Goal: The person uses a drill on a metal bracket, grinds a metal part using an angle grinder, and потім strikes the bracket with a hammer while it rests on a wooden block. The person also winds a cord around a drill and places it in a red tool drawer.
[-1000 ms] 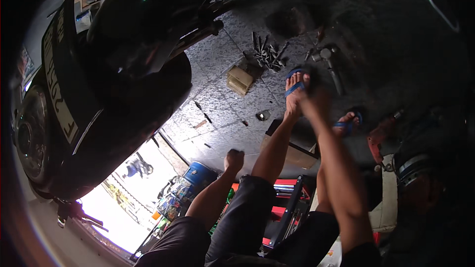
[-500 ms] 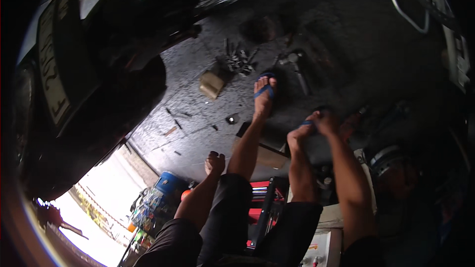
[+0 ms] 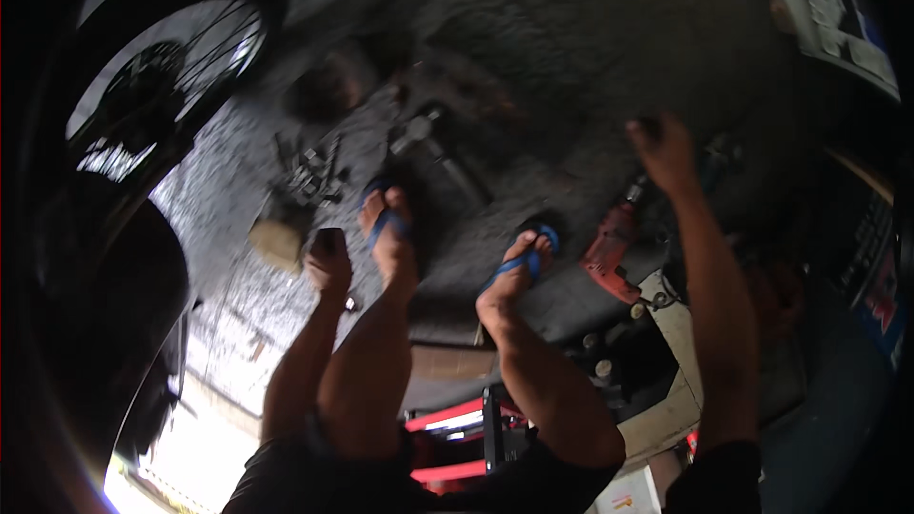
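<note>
My left hand (image 3: pixel 330 271) is closed, fingers curled around or against something small and dark that I cannot make out. It is above the floor beside my left foot, close to a tan block (image 3: pixel 276 245) and a pile of metal tools (image 3: pixel 316 173). Farther right, my right hand (image 3: pixel 669 157) is raised with its fingers curled; a dark spot shows at the fingertips, too blurred to name. A red power drill (image 3: pixel 612 252) lies below and left of that hand. Between my two hands, a hammer (image 3: pixel 438 154) rests on the floor beyond my sandalled feet.
A spoked motorcycle wheel (image 3: pixel 171 86) and dark bodywork fill the left side. A red tool case (image 3: pixel 452 419) sits between my legs. Jars in a dark tray (image 3: pixel 609 362) stand beside my right leg. A pale-edged rack (image 3: pixel 838 29) is at far right.
My view has swung to the right. The right hand has left the right foot and risen outward to the right. The left hand has reached farther forward, past the left knee.
</note>
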`<act>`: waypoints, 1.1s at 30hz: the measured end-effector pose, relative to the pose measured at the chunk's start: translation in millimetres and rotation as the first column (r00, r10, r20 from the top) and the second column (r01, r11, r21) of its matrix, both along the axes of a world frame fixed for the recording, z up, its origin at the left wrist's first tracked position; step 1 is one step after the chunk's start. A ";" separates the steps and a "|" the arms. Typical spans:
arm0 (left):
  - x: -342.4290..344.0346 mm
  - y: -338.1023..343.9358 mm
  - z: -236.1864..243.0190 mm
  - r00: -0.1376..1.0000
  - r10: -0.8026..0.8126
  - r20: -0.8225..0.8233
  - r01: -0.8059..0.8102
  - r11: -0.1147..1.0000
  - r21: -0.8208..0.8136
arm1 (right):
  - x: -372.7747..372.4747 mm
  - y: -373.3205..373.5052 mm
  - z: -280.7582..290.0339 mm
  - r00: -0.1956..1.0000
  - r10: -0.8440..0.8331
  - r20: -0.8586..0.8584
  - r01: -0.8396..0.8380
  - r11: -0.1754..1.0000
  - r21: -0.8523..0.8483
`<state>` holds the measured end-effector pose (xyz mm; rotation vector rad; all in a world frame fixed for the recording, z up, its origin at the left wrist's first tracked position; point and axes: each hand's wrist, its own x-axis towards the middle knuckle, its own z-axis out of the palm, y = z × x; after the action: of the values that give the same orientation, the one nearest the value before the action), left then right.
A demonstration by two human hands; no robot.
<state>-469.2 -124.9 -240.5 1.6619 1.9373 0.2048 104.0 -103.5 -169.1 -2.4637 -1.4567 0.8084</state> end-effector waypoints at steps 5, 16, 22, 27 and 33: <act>73.4 104.7 40.6 0.922 -0.294 0.250 0.295 0.955 0.037 | -11.9 -12.9 -20.1 0.975 -0.221 -0.008 0.220 0.969 0.111; 142.6 164.5 24.7 0.602 -0.793 -0.098 0.736 0.503 0.454 | -136.0 -204.0 -54.7 0.743 -0.630 0.227 0.662 0.742 -0.107; 205.7 170.3 24.4 0.391 -0.837 -0.382 0.920 0.371 0.128 | -118.7 -206.5 -67.3 0.674 -0.709 0.207 0.730 0.682 -0.042; 229.5 173.1 13.1 0.249 -0.838 -0.485 0.939 0.332 -0.090 | -130.2 -208.4 -51.8 0.686 -0.705 0.182 0.718 0.696 -0.011; 233.1 202.1 9.2 0.272 -0.861 -0.429 0.949 0.313 -0.028 | -152.5 -208.4 -59.4 0.689 -0.721 0.074 0.708 0.692 0.141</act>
<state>-236.1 77.2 -231.3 2.8871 0.7835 -0.4060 -48.5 -311.9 -228.5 -2.6926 -0.4074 0.3931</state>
